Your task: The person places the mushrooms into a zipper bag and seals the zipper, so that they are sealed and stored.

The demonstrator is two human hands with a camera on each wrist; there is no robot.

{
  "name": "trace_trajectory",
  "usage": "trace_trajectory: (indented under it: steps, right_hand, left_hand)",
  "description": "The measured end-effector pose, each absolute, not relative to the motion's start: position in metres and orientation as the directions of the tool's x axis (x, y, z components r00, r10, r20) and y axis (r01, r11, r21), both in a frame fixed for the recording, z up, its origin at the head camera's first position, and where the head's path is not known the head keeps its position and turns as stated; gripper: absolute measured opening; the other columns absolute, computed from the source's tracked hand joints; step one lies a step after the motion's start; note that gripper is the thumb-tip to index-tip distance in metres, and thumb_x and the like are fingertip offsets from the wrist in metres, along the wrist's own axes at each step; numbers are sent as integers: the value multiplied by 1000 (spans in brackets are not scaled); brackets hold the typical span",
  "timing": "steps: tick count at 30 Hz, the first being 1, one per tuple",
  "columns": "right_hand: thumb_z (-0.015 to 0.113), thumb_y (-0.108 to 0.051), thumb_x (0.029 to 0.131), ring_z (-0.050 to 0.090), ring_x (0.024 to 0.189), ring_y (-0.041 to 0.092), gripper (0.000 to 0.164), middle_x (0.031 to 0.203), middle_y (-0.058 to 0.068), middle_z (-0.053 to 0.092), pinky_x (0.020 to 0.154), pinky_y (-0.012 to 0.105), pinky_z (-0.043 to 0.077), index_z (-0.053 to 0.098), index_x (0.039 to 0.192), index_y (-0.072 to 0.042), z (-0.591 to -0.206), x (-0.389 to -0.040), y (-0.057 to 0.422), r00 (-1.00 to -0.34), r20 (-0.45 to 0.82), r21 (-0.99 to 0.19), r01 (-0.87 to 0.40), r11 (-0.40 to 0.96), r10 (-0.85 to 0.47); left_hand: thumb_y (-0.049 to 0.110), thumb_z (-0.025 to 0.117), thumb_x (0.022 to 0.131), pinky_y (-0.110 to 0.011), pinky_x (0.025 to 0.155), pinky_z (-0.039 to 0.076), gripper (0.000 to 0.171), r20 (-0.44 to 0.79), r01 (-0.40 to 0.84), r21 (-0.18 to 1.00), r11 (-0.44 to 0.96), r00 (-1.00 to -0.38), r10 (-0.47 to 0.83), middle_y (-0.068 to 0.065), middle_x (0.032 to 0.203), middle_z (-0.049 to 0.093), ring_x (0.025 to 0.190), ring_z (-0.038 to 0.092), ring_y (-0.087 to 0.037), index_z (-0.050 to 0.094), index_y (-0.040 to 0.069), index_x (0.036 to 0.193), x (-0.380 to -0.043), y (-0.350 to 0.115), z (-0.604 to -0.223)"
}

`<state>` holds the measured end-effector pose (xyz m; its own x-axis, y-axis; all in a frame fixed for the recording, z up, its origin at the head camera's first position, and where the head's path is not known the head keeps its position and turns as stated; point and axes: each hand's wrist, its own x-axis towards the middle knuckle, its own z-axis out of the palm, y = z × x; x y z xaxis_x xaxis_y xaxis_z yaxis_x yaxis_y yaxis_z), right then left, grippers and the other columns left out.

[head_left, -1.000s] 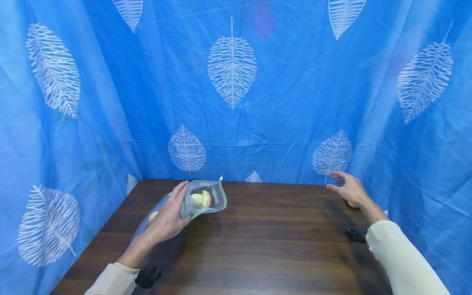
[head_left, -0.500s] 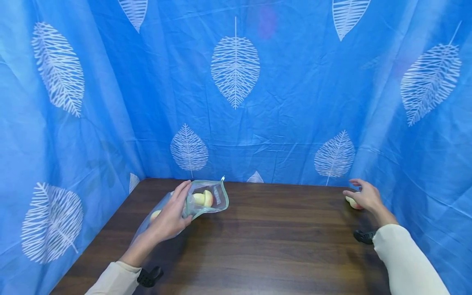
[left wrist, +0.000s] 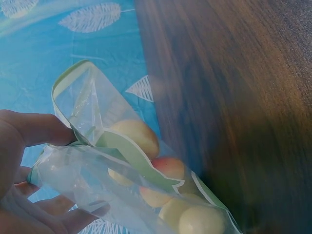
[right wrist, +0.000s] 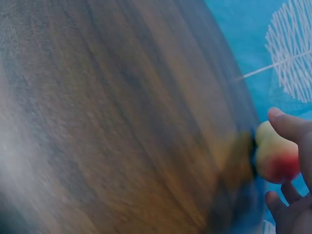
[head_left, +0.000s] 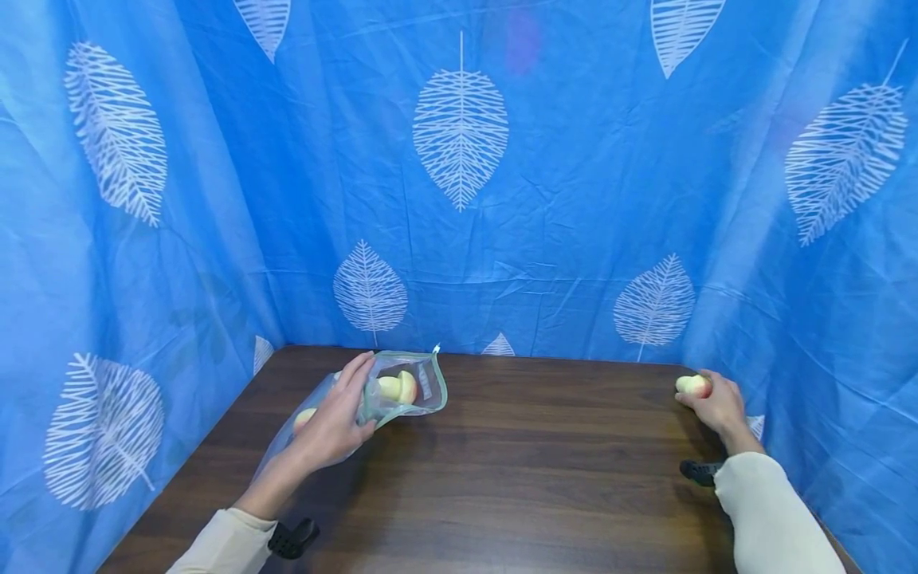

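My left hand (head_left: 333, 418) grips a clear zipper bag (left wrist: 117, 180) with pale green edging. The bag tilts, its mouth spread toward the right. Inside lie several pale yellow, red-blushed pieces; one mushroom-shaped piece (head_left: 398, 388) sits near the mouth. Part of the bag is hidden behind the hand in the head view. At the far right of the table, my right hand (head_left: 720, 406) holds a similar mushroom-shaped piece (head_left: 693, 387), pale yellow with a red side. In the right wrist view this piece (right wrist: 278, 156) is between the thumb and fingers. Whether it touches the tabletop I cannot tell.
A dark brown wooden table (head_left: 531, 454) spans the space between the hands. Blue curtains (head_left: 545, 207) with white leaf prints enclose its back and both sides. Each wrist wears a black strap (head_left: 292, 539).
My right hand has moved rightward and down to the mushroom-shaped piece, and its fingers have closed round it. The left hand keeps its grip on the bag. The head view has shifted slightly.
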<state>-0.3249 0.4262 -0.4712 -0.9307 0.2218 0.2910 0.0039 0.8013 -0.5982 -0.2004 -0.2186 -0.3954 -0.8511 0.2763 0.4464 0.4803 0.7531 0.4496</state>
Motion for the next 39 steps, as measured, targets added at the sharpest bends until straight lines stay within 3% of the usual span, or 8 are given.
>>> trace_trajectory:
  steps: [6,14,20,29,39]
  right_hand:
    - [75,-13,92,45,110,57,61,128,43,45,87,62,40,41,136,13,-476,-325,423,-930,274,-601,32,798,244]
    - [76,-26,95,44,114,54,72,139,41,40,88,61,43,39,144,11,-468,-325,419,-954,181,-618,79,782,239]
    - [78,-31,94,48,108,51,75,136,40,43,80,53,48,40,144,9,-461,-326,413,-958,211,-607,27,794,194]
    - [82,-33,90,52,105,49,76,130,38,49,79,53,47,42,137,13,-454,-322,404,-956,263,-578,-46,815,132]
    - [84,-35,88,56,100,45,72,125,35,56,72,41,44,50,134,8,-452,-322,393,-951,307,-547,-141,825,41]
  left_hand:
    - [-7,86,76,-56,105,45,99,445,485,455,747,-850,281,-21,164,24,144,36,-45,29,-7,157,-201,-219,-396]
    - [-8,87,75,-55,103,47,100,442,486,458,745,-851,283,-22,164,24,143,36,-45,29,-7,157,-201,-220,-394]
    - [-7,87,75,-56,104,46,100,441,480,452,751,-853,280,-22,163,25,143,37,-45,30,-7,157,-201,-220,-395]
    - [-7,87,74,-57,106,43,99,454,489,450,748,-846,280,-24,162,26,142,37,-45,31,-8,156,-201,-222,-397]
    - [-7,87,74,-58,106,43,99,463,496,447,744,-840,282,-24,162,27,142,37,-46,31,-9,156,-200,-220,-398]
